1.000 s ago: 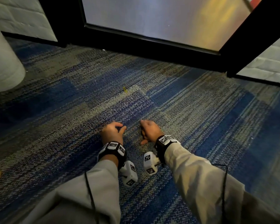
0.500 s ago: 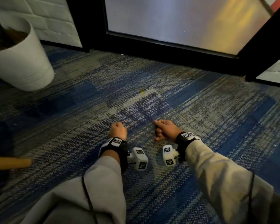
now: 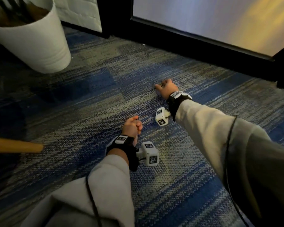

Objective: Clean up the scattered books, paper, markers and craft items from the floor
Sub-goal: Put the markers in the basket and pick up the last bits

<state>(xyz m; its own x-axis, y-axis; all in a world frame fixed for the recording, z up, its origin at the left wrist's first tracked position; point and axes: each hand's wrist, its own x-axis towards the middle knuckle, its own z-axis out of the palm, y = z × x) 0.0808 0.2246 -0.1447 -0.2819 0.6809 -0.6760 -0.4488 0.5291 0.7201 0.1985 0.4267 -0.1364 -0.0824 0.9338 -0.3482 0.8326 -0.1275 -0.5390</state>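
— What are my right fingers (image 3: 156, 86) doing?

— They are bending down and touching the carpet (image 3: 179, 169), pointing toward your left. Their tips are lying under the right hand (image 3: 168, 90), so I cannot tell whether they are spread, pressed together or pinching. Any craft item there is hiding beneath that hand, and I cannot tell what it is.

— And the left ones?

— Your left fingers (image 3: 138, 126) are curling together into a loose fist, with the thumb (image 3: 134, 118) sticking up on top. Nothing is showing inside them. The left hand (image 3: 130, 127) is sitting low over the carpet, nearer to you than the right hand and apart from it.

— What is sitting behind the hands?

— You are wearing a black wristband (image 3: 177, 99) on the right wrist and another black band (image 3: 121, 141) on the left. Each one is carrying a white marker cube: the right cube (image 3: 161, 116) and the left cube (image 3: 150, 154) are both jutting inward. Pale sleeves are covering both arms, and a thin black cable (image 3: 229, 136) is running along the right sleeve (image 3: 211, 128).

— And around me?

— A white planter (image 3: 39, 46) is standing on the carpet at far left, and a wooden leg (image 3: 15, 146) is poking in from the left edge. A black door frame (image 3: 195, 45) is running across beyond your right hand.
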